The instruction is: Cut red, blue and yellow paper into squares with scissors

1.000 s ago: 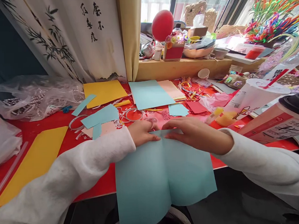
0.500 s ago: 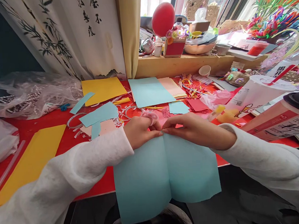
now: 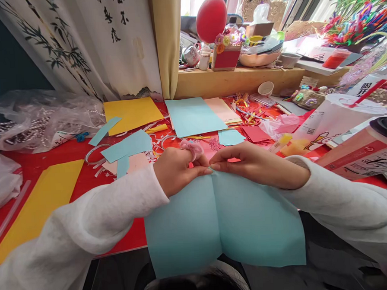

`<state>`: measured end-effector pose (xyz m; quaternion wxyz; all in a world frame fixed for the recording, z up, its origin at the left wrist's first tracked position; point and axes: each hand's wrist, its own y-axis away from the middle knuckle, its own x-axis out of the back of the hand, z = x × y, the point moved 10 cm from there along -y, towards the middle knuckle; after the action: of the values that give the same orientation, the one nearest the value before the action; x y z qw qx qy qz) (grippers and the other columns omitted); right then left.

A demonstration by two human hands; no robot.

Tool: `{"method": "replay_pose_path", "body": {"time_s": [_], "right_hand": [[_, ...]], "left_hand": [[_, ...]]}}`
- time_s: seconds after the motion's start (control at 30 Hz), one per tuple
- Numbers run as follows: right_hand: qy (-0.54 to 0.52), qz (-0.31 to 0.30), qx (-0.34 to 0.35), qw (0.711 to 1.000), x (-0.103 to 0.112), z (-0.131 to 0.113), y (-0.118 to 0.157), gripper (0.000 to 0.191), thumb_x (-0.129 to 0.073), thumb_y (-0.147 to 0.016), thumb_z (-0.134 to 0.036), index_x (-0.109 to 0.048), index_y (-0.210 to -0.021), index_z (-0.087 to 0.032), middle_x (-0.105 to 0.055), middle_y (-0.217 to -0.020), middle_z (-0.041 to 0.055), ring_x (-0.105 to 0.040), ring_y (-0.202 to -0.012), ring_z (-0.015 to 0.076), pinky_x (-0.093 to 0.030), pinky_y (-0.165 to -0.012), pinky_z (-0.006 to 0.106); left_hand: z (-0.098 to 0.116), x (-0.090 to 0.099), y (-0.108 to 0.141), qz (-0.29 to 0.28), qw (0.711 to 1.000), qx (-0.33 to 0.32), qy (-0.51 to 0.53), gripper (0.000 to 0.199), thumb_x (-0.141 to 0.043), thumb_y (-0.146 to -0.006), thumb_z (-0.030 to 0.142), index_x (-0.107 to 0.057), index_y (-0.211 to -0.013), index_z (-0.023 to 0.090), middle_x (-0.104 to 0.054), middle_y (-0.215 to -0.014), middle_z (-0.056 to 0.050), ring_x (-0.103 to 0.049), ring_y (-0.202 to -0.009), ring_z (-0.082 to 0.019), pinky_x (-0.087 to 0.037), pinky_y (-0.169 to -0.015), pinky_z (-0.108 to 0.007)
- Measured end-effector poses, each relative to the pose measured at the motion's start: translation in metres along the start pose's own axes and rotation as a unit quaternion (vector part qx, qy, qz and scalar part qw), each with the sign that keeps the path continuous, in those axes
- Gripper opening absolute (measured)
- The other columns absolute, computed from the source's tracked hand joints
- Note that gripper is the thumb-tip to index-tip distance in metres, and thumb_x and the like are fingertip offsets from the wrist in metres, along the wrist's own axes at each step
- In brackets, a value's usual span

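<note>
A light blue sheet of paper (image 3: 185, 232) with a crease down its middle hangs over the table's front edge. My left hand (image 3: 182, 169) pinches its top edge at the crease, thumb against fingers. A fluffy pink ring (image 3: 193, 148) sits on a finger of that hand. Right beside it, my right hand (image 3: 249, 163) grips the same edge between thumb and fingertips. The two sets of fingertips nearly touch. Blue paper pieces (image 3: 128, 146) lie beyond my left hand, and a small blue stack (image 3: 231, 137) lies beyond my right.
Yellow sheets (image 3: 46, 191) lie on the red table at left, near a clear bag of beads (image 3: 43, 122). A larger blue sheet (image 3: 195, 116) is at the back. At right stand a white cup with a red straw (image 3: 334, 116) and a black-lidded cup (image 3: 365, 153).
The right half of the blue sheet has spread outward to the right, and its lower left edge has risen. Both hands keep their pinch, the right sleeve slightly further right.
</note>
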<state>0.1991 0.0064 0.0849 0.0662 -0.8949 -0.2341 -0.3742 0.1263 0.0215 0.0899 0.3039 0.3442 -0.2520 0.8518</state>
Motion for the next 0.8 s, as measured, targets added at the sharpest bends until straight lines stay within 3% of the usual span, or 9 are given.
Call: {"method": "replay_pose_path", "body": {"time_s": [0.57,0.8], "right_hand": [[-0.054,0.013,0.046,0.997,-0.002,-0.005,0.003,0.02,-0.048,-0.084,-0.031,-0.06,-0.076,-0.017,-0.062,-0.077,0.0015,-0.055,-0.071,0.0122,-0.039,-0.057,0.024],[-0.054,0.04,0.06,0.996,0.0,-0.003,0.005,0.022,-0.047,-0.084,-0.033,-0.062,-0.081,-0.016,-0.061,-0.074,0.0011,-0.053,-0.069,0.0119,-0.038,-0.057,0.024]], "left_hand": [[0.001,0.009,0.004,0.034,0.998,0.007,0.044,0.01,-0.062,-0.075,0.028,-0.065,-0.069,0.021,-0.068,-0.071,0.006,-0.06,-0.071,-0.011,-0.047,-0.076,-0.025],[0.007,0.012,0.005,0.052,0.998,-0.025,0.025,0.008,-0.063,-0.074,0.027,-0.066,-0.069,0.022,-0.067,-0.069,0.008,-0.059,-0.069,-0.009,-0.045,-0.074,-0.021]]}}
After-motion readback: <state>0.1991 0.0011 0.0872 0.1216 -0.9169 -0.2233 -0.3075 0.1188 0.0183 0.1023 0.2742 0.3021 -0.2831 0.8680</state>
